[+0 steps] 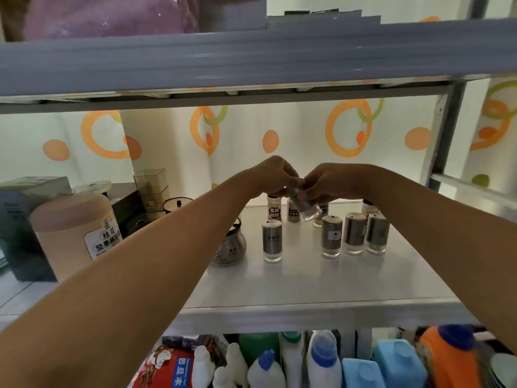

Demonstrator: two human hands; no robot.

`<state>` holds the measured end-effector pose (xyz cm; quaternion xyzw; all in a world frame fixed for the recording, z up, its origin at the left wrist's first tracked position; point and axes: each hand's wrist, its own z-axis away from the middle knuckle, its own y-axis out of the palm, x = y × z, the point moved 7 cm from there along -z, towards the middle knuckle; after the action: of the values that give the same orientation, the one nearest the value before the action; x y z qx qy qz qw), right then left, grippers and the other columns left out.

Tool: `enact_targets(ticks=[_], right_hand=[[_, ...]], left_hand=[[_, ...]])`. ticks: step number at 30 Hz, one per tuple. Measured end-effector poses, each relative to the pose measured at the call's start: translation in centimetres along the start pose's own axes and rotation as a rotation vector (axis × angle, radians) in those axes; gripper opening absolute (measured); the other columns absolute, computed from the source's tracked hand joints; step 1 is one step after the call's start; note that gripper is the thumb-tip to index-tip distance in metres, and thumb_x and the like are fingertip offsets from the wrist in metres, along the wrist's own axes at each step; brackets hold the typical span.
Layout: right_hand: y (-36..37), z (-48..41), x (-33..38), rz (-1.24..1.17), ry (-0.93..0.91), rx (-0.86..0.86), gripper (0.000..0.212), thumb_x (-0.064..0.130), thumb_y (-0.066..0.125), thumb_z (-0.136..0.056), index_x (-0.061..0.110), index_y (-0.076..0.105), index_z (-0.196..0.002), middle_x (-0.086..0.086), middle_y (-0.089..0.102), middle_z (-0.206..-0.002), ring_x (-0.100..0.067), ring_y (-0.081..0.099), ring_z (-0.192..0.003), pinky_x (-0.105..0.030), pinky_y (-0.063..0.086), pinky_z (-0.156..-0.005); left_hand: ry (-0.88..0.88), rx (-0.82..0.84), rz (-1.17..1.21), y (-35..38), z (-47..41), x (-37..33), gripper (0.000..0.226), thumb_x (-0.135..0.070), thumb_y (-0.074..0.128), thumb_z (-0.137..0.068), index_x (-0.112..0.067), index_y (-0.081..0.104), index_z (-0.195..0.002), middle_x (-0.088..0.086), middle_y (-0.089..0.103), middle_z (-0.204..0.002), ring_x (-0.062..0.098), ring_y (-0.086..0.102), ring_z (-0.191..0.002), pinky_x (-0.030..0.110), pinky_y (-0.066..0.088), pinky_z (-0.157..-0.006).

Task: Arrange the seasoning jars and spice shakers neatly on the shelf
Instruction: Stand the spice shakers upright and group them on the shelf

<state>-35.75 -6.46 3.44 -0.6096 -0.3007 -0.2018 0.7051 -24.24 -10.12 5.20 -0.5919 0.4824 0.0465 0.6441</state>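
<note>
Both hands meet above the back of the white shelf (307,284). My left hand (275,175) and my right hand (327,182) pinch the top of a tilted steel shaker with a clear glass base (306,210), lifted off the shelf. Three similar shakers stand in a row at the right (331,236) (354,233) (377,233). One more shaker (272,240) stands alone at the centre. Small spice jars (273,210) stand at the back under the hands, partly hidden. A round steel seasoning jar (230,245) sits beside my left forearm.
A tall beige canister (72,233), dark boxes and clear square containers (151,189) crowd the shelf's left side. A grey shelf board (251,60) hangs low overhead. A metal upright (447,130) bounds the right. Detergent bottles (321,359) fill the shelf below.
</note>
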Motion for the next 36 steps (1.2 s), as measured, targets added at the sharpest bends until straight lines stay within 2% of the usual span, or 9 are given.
enact_targets(ticks=[4,7,10,13,16,20,25,28,36], right_hand=[[0.7,2.3,0.4,-0.184,-0.085,-0.159,0.024,0.011,0.071,-0.086,-0.003,0.071,-0.104,-0.024,0.072,-0.1,-0.03,0.07,-0.091,-0.035,0.054,-0.092],[2.8,4.4,0.3,-0.133,-0.084,-0.388,0.019,0.012,0.077,-0.079,0.005,0.071,-0.095,-0.008,0.068,-0.081,-0.017,0.059,-0.071,-0.028,0.043,-0.07],[6.9,5.9,-0.5,-0.077,-0.033,-0.44,0.036,0.02,0.076,-0.082,0.018,0.063,-0.116,0.0,0.069,-0.1,-0.016,0.064,-0.09,-0.026,0.045,-0.076],[9.0,6.3,-2.8,-0.081,0.022,-0.507,0.049,0.028,0.073,-0.085,0.014,0.059,-0.13,0.0,0.071,-0.103,-0.012,0.062,-0.089,-0.024,0.043,-0.081],[10.0,6.3,-5.0,-0.079,0.084,-0.569,0.045,0.034,0.072,-0.085,0.012,0.064,-0.123,-0.002,0.073,-0.102,-0.013,0.067,-0.088,-0.031,0.052,-0.089],[10.7,6.8,-6.2,-0.13,0.083,-0.599,0.013,0.032,0.069,-0.089,0.019,0.066,-0.089,0.004,0.069,-0.078,-0.01,0.067,-0.066,-0.028,0.055,-0.072],[11.0,6.8,-6.7,-0.171,0.05,-0.621,0.015,0.029,0.067,-0.091,0.015,0.07,-0.095,0.006,0.067,-0.075,-0.007,0.064,-0.061,-0.017,0.048,-0.064],[11.3,6.7,-6.7,-0.126,0.034,-0.588,0.017,0.03,0.068,-0.09,0.017,0.071,-0.1,0.008,0.067,-0.079,-0.009,0.063,-0.069,-0.023,0.051,-0.075],[11.4,6.6,-6.6,-0.069,0.007,-0.581,0.017,0.027,0.067,-0.09,0.017,0.073,-0.103,0.008,0.065,-0.086,-0.003,0.056,-0.07,-0.021,0.044,-0.075]], left_hand=[[0.066,0.005,-0.205,-0.5,0.4,-1.4,0.027,-0.027,0.066,-0.09,-0.002,0.074,-0.098,0.017,0.073,-0.09,0.017,0.064,-0.073,0.033,0.056,-0.078],[0.096,0.004,-0.33,-1.1,1.1,-2.2,0.027,-0.032,0.066,-0.089,-0.007,0.075,-0.096,0.007,0.071,-0.077,0.014,0.061,-0.067,0.029,0.051,-0.067],[0.102,0.042,-0.39,-0.8,1.8,-2.3,0.029,-0.035,0.065,-0.089,-0.009,0.075,-0.096,0.006,0.073,-0.081,0.022,0.068,-0.075,0.034,0.056,-0.071],[0.114,0.06,-0.429,0.0,2.2,-2.2,0.031,-0.038,0.065,-0.088,-0.01,0.075,-0.098,0.005,0.073,-0.084,0.022,0.069,-0.079,0.034,0.057,-0.073],[0.137,0.049,-0.456,0.7,2.5,-2.3,0.031,-0.039,0.066,-0.088,-0.011,0.074,-0.1,-0.001,0.07,-0.084,0.014,0.063,-0.076,0.025,0.047,-0.064],[0.153,0.04,-0.465,1.9,2.3,-2.1,0.029,-0.04,0.067,-0.086,-0.014,0.075,-0.097,0.001,0.072,-0.092,0.015,0.064,-0.085,0.028,0.051,-0.069],[0.151,0.044,-0.47,3.5,2.0,-1.6,0.028,-0.04,0.07,-0.083,-0.014,0.075,-0.093,0.002,0.074,-0.091,0.016,0.066,-0.082,0.031,0.053,-0.07],[0.135,0.056,-0.475,4.8,2.1,-0.9,0.027,-0.04,0.072,-0.081,-0.013,0.074,-0.084,0.005,0.072,-0.078,0.018,0.063,-0.07,0.031,0.049,-0.063],[0.13,0.062,-0.488,6.7,2.2,0.9,0.032,-0.041,0.07,-0.083,-0.009,0.073,-0.084,0.007,0.072,-0.078,0.022,0.066,-0.083,0.039,0.054,-0.075]])
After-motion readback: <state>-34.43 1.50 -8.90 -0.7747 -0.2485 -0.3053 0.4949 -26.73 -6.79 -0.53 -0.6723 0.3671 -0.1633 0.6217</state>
